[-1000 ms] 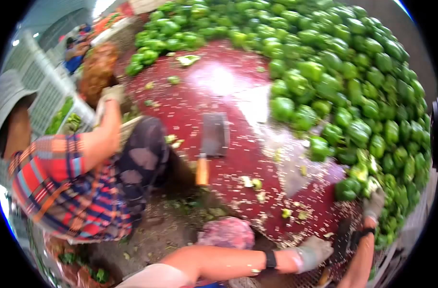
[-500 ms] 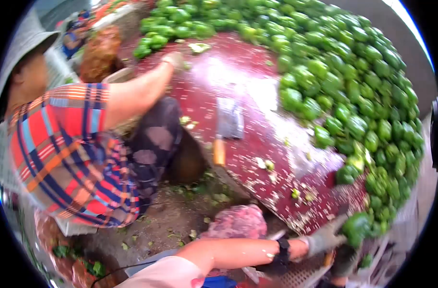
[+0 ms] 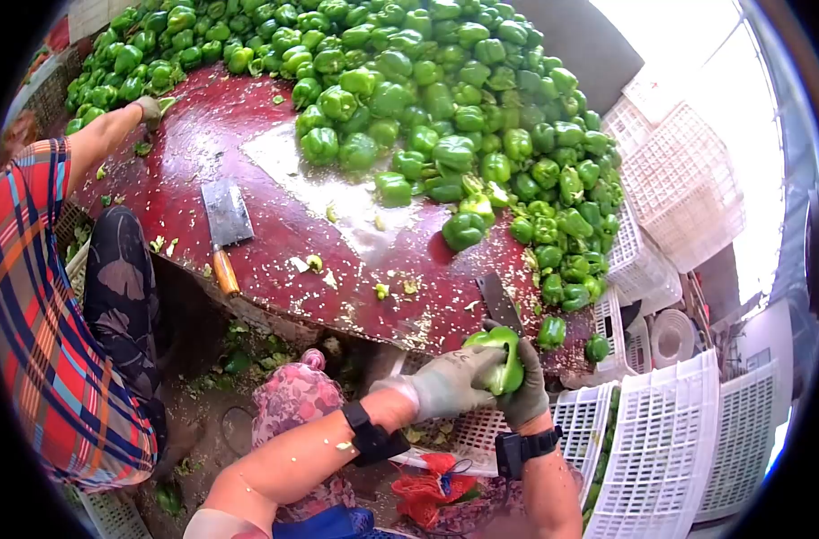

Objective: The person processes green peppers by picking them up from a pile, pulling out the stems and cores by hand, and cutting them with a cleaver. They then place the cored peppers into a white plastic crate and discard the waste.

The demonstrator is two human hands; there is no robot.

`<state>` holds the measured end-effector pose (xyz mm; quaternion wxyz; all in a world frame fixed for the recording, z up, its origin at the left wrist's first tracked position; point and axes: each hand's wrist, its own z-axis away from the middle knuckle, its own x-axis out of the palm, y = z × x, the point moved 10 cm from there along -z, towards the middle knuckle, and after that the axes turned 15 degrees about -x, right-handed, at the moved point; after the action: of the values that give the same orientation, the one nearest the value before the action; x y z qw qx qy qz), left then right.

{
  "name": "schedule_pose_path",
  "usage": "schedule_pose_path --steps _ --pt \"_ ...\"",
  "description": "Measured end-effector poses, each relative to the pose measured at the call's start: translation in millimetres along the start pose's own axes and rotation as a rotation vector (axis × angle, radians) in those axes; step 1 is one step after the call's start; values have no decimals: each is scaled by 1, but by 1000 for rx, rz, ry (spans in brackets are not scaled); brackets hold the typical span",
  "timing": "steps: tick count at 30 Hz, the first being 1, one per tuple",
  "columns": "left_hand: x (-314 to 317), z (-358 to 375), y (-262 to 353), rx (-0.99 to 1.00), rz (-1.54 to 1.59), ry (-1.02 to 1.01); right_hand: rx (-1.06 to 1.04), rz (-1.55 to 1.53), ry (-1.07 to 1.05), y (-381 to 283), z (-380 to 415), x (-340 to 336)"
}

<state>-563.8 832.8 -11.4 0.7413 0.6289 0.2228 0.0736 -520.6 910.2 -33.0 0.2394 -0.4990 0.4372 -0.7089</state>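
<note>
Red table (image 3: 288,289): heaped green peppers (image 3: 436,99), wooden-handled cleaver (image 3: 227,212), scattered pale seeds (image 3: 416,336).

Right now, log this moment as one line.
left hand: holding opened pepper | right hand: holding same pepper | wooden-handled cleaver: lying on red table

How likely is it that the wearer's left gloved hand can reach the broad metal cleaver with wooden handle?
Probably yes, once free: the left gloved hand holds an opened green bell pepper. The broad metal cleaver lies uncovered on the red table, and only small scraps seem to be in between.
</note>
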Motion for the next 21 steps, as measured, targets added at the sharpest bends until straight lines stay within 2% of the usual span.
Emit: schedule_pose_path --steps 1,4,7,8,11,15,17,18,19,21 --pt "1 6 7 -41 17 -96 -3 11 -30 -1 5 2" --pt "16 7 8 -72 -130 -192 16 41 -93 4 16 -8" --pt "24 8 5 55 -132 -56 -128 268 -21 -2 20 -27" --pt "23 11 9 122 -119 5 -98 73 80 5 23 -32" --pt "19 18 15 172 -58 109 -247 83 193 -3 33 -35" --pt "23 19 13 178 -207 197 -327 -189 318 24 47 -58" --pt "8 20 20 150 -275 384 -428 -173 420 22 58 -44" --pt "0 21 20 149 -255 488 -441 -109 454 7 67 -11" --pt "-9 22 21 150 -236 593 -444 -30 412 2 68 -13" --pt "-18 19 12 61 -303 640 -441 131 344 -12 82 -32"
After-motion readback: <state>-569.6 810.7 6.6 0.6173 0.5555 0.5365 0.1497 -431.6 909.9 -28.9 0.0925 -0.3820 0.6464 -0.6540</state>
